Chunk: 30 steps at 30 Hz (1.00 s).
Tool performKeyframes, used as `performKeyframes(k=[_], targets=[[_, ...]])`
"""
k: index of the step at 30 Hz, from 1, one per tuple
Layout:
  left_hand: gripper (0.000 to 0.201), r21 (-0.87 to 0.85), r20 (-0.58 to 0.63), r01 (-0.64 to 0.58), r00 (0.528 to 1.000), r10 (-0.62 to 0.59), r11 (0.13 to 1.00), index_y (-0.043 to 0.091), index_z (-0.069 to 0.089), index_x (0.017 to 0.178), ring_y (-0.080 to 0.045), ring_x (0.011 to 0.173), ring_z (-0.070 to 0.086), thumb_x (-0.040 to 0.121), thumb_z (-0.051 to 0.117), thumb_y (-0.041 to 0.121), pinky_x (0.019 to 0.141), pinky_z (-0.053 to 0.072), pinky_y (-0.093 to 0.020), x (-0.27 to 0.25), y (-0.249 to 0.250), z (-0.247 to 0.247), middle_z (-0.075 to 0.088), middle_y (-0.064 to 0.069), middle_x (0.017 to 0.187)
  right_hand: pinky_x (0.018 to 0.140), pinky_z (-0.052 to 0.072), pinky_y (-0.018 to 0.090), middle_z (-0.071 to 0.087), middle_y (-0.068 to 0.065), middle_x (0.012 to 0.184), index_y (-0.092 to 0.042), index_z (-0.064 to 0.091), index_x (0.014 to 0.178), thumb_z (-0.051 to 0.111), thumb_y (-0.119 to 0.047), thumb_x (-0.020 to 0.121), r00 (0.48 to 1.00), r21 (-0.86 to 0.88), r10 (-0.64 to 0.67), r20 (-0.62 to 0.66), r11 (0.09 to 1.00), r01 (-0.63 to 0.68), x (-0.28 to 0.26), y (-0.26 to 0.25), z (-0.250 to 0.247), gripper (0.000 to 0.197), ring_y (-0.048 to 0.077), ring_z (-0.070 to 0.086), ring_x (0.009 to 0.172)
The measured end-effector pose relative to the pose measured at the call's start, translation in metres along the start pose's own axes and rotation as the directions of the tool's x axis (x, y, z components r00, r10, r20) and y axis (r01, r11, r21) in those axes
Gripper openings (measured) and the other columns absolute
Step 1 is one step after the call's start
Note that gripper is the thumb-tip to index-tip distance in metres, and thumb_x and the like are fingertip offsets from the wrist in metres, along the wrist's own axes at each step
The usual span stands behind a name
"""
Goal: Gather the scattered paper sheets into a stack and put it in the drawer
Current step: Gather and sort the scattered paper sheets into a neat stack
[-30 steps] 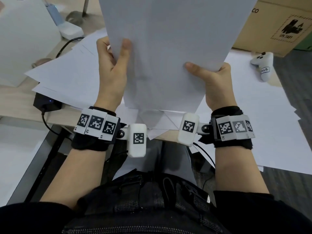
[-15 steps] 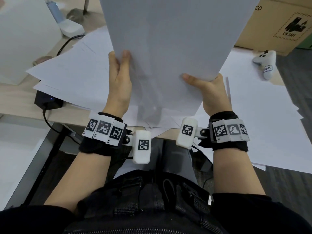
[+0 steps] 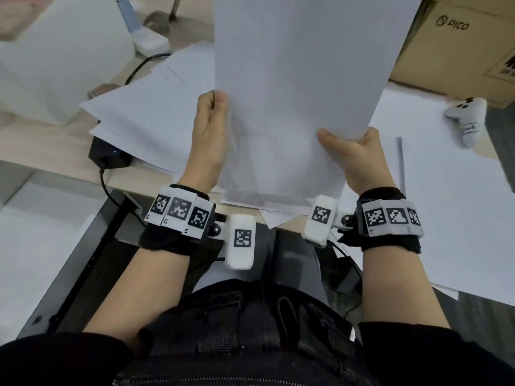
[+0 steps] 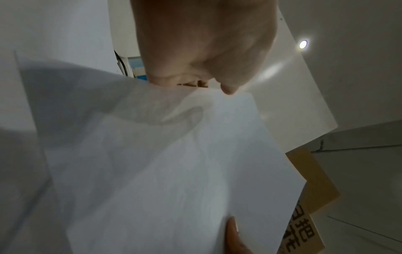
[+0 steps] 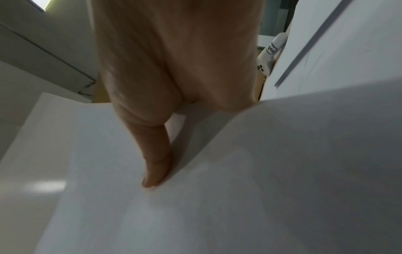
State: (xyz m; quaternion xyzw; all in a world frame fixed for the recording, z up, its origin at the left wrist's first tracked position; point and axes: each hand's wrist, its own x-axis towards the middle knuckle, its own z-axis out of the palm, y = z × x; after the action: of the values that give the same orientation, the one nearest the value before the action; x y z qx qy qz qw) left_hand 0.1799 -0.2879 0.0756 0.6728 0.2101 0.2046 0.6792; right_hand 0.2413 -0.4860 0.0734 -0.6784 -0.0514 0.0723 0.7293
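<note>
Left hand [image 3: 209,135] grips the left edge of the upright paper stack [image 3: 301,79], thumb in front. Right hand [image 3: 354,154] pinches the right edge, thumb on the face. The stack's bottom edge rests on loose sheets [image 3: 156,112] on the desk [image 3: 55,143]. Step looks like squaring the stack; more sheets [image 3: 446,204] lie to the right, so next: collect them. Stack top is cut off. No drawer identifiable. Fingers behind the paper are hidden.

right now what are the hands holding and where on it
Both hold the upright stack of paper sheets low down: the left hand grips its left edge, the right hand pinches its right edge, thumb on the near face.
</note>
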Motion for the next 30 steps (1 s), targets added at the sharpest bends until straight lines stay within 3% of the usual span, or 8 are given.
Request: performKeyframes(k=[3, 5, 8, 10, 15, 20, 27, 30], targets=[[0.021, 0.005, -0.136, -0.030, 0.990, 0.030, 1.000, 0.020, 0.048, 0.121, 0.003, 0.098, 0.048, 0.101, 0.043, 0.027, 0.086, 0.039, -0.010, 0.005, -0.014, -0.017, 0.048, 0.012, 0.114, 0.061, 0.053, 0.024, 0.070, -0.007, 0.067, -0.005, 0.067, 0.084, 0.071, 0.000, 0.079, 0.999, -0.054, 0.050, 0.018, 0.997, -0.049, 0.004, 0.011, 0.013, 0.008, 0.010, 0.065, 0.063], [0.032, 0.084, -0.360, -0.003, 0.932, 0.033, 0.996, 0.016, 0.048, 0.126, -0.009, 0.107, 0.046, 0.095, 0.053, 0.021, 0.091, 0.038, -0.019, 0.006, -0.024, -0.031, 0.036, 0.001, 0.129, 0.061, 0.053, 0.023, 0.069, -0.006, 0.065, -0.007, 0.066, 0.079, 0.072, 0.001, 0.078, 0.994, -0.073, 0.108, 0.000, 0.991, -0.108, 0.006, 0.021, 0.020, 0.009, 0.009, 0.064, 0.060], [0.045, 0.226, -0.613, 0.234, 0.789, -0.049, 0.945, 0.022, 0.046, 0.130, -0.022, 0.126, 0.029, 0.086, 0.059, 0.020, 0.103, 0.028, -0.035, 0.003, -0.038, -0.051, 0.020, -0.005, 0.144, 0.066, 0.055, 0.023, 0.068, 0.001, 0.077, -0.007, 0.066, 0.082, 0.074, 0.000, 0.077, 0.981, -0.104, 0.193, -0.017, 0.976, -0.193, 0.006, 0.033, 0.027, 0.011, 0.011, 0.064, 0.066], [0.050, 0.266, -0.638, 0.364, 0.760, -0.119, 0.893, 0.027, 0.044, 0.133, -0.024, 0.132, 0.022, 0.085, 0.060, 0.025, 0.107, 0.023, -0.041, 0.002, -0.045, -0.060, 0.015, -0.006, 0.149, 0.066, 0.053, 0.020, 0.068, 0.002, 0.082, -0.002, 0.067, 0.092, 0.075, -0.002, 0.076, 0.971, -0.111, 0.235, -0.041, 0.965, -0.238, 0.008, 0.039, 0.033, 0.018, 0.011, 0.064, 0.070], [0.048, 0.197, -0.512, 0.387, 0.824, -0.242, 0.901, 0.026, 0.052, 0.131, -0.029, 0.130, 0.031, 0.083, 0.057, 0.028, 0.109, 0.030, -0.044, 0.008, -0.057, -0.075, 0.039, -0.008, 0.141, 0.066, 0.049, 0.016, 0.067, 0.001, 0.086, 0.001, 0.064, 0.105, 0.077, -0.004, 0.076, 0.954, -0.129, 0.290, -0.078, 0.946, -0.298, 0.013, 0.047, 0.044, 0.032, 0.010, 0.062, 0.075], [0.034, 0.082, -0.435, 0.182, 0.891, -0.129, 0.980, 0.011, 0.063, 0.118, -0.019, 0.095, 0.057, 0.085, 0.054, 0.010, 0.091, 0.049, -0.032, 0.011, -0.054, -0.083, 0.061, -0.011, 0.112, 0.048, 0.042, 0.005, 0.062, -0.004, 0.078, -0.013, 0.057, 0.077, 0.075, -0.005, 0.078, 0.944, -0.157, 0.309, -0.116, 0.933, -0.325, 0.014, 0.049, 0.051, 0.019, 0.005, 0.057, 0.068], [0.039, 0.296, -0.359, 0.177, 0.931, -0.063, 0.939, 0.015, 0.058, 0.126, -0.033, 0.079, 0.065, 0.088, 0.054, 0.014, 0.086, 0.054, -0.047, 0.024, -0.059, -0.092, 0.055, 0.002, 0.074, 0.045, 0.041, 0.005, 0.059, -0.003, 0.075, -0.013, 0.053, 0.071, 0.074, -0.004, 0.079, 0.944, -0.184, 0.312, -0.105, 0.927, -0.327, 0.019, 0.047, 0.061, 0.024, 0.007, 0.056, 0.067], [0.037, 0.301, -0.297, 0.119, 0.954, -0.026, 0.946, 0.014, 0.058, 0.127, -0.025, 0.082, 0.064, 0.090, 0.057, 0.015, 0.093, 0.051, -0.043, 0.030, -0.058, -0.091, 0.067, -0.007, 0.098, 0.043, 0.040, 0.003, 0.060, -0.002, 0.075, -0.012, 0.055, 0.071, 0.074, -0.005, 0.079, 0.945, -0.200, 0.310, -0.104, 0.924, -0.325, 0.024, 0.046, 0.061, 0.022, 0.007, 0.055, 0.067]])
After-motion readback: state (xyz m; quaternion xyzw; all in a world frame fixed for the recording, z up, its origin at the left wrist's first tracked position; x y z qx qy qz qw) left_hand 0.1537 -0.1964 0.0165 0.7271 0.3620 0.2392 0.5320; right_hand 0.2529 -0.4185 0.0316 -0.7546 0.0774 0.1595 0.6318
